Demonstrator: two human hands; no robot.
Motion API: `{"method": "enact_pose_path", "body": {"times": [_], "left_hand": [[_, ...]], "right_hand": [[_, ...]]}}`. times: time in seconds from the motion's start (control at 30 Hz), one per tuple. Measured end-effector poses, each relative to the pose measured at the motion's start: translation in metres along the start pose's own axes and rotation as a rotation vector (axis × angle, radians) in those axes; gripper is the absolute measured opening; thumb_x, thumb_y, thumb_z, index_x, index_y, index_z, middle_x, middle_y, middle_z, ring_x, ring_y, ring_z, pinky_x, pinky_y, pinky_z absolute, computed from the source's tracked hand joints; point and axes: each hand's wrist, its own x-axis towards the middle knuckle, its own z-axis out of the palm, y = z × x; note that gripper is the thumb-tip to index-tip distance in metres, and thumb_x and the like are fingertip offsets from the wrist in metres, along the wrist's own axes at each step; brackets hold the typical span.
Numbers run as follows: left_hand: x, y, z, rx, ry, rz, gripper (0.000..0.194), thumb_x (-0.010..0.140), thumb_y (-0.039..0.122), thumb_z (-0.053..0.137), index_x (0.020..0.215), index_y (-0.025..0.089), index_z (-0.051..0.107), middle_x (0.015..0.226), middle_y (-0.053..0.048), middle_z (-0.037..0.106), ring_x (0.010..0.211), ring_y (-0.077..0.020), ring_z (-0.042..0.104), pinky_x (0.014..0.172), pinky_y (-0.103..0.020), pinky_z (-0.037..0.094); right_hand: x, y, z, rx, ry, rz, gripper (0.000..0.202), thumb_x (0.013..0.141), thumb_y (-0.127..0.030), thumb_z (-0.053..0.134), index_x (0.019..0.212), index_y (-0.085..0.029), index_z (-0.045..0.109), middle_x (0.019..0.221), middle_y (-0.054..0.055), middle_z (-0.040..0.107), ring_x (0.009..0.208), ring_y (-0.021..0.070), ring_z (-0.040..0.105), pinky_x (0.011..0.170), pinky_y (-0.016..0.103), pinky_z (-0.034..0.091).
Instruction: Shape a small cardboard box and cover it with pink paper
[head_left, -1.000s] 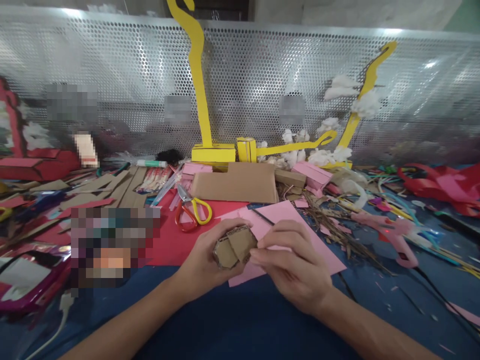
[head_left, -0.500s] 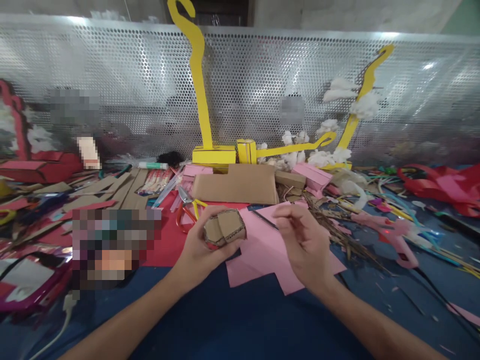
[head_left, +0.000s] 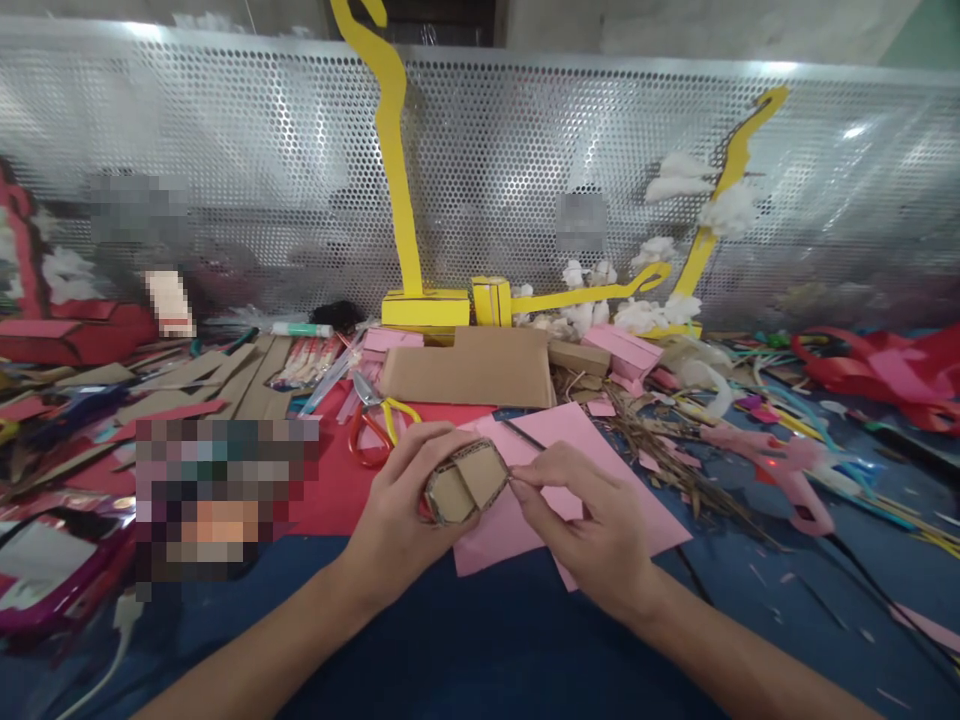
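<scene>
My left hand (head_left: 409,500) is wrapped round a small cardboard box (head_left: 474,482) with cut corners, its brown end facing up and a bit of red showing at its lower left. The thumb and fingertips of my right hand (head_left: 589,510) are pinched together at the box's right edge; whatever is between them is too small to make out. Under and behind the hands lie pink paper (head_left: 630,500) and red paper (head_left: 326,495). A thin dark stick (head_left: 523,434), perhaps a pencil, rests on the pink sheet. Scissors with red and yellow handles (head_left: 373,440) lie behind my left hand.
A pink glue gun (head_left: 795,470) with a lit red light and a cord lies at the right. Brown cardboard (head_left: 472,370) and yellow paper models (head_left: 427,308) stand before a perforated metal panel (head_left: 525,150). Scraps and dry twigs (head_left: 675,470) litter the blue table (head_left: 450,640).
My right hand has moved left and down, its fingertips now meeting the box's edge. My left hand has shifted the box slightly right and turned it.
</scene>
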Motion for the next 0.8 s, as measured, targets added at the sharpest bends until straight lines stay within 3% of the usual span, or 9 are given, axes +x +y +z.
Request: {"method": "enact_pose_path", "body": {"times": [0.23, 0.47, 0.57, 0.67, 0.8], "left_hand": [[-0.002, -0.004, 0.001, 0.091, 0.005, 0.083, 0.055, 0.084, 0.011, 0.073, 0.134, 0.027, 0.056, 0.126, -0.009, 0.058, 0.118, -0.0241, 0.06, 0.104, -0.038, 0.05], [0.0, 0.0, 0.001, 0.06, 0.003, 0.022, 0.055, 0.082, 0.01, 0.073, 0.132, 0.028, 0.057, 0.126, -0.008, 0.06, 0.119, -0.0249, 0.059, 0.104, -0.038, 0.049], [0.004, 0.002, -0.001, -0.028, 0.017, -0.107, 0.051, 0.081, 0.013, 0.075, 0.126, 0.029, 0.06, 0.123, -0.006, 0.062, 0.118, -0.0258, 0.06, 0.104, -0.04, 0.049], [0.009, 0.002, -0.002, -0.262, 0.061, -0.353, 0.047, 0.081, 0.023, 0.08, 0.123, 0.029, 0.06, 0.115, -0.004, 0.066, 0.106, -0.0239, 0.065, 0.094, -0.036, 0.054], [0.015, -0.003, 0.001, -0.654, 0.168, -0.646, 0.062, 0.069, 0.03, 0.092, 0.121, 0.025, 0.059, 0.118, -0.005, 0.07, 0.107, -0.0245, 0.067, 0.091, -0.033, 0.055]], "right_hand": [[0.001, -0.002, 0.0, -0.043, -0.01, 0.097, 0.016, 0.086, -0.005, 0.061, 0.081, -0.02, 0.062, 0.072, -0.001, 0.06, 0.068, 0.0147, 0.058, 0.063, 0.029, 0.046], [-0.003, 0.002, 0.002, -0.042, 0.005, 0.071, 0.018, 0.082, -0.003, 0.061, 0.081, -0.021, 0.059, 0.07, -0.002, 0.056, 0.067, 0.0152, 0.054, 0.063, 0.03, 0.043], [-0.005, 0.001, 0.0, 0.009, -0.012, 0.103, 0.017, 0.082, -0.004, 0.059, 0.083, -0.021, 0.056, 0.073, -0.002, 0.054, 0.068, 0.0151, 0.053, 0.064, 0.03, 0.042], [-0.007, 0.002, -0.004, 0.112, -0.078, 0.217, 0.013, 0.09, -0.011, 0.048, 0.083, -0.022, 0.05, 0.076, 0.0, 0.053, 0.069, 0.0158, 0.05, 0.063, 0.032, 0.039], [-0.009, 0.006, -0.008, 0.16, -0.107, 0.326, 0.029, 0.1, -0.019, 0.034, 0.073, -0.022, 0.045, 0.071, 0.001, 0.05, 0.066, 0.0163, 0.048, 0.061, 0.033, 0.035]]}}
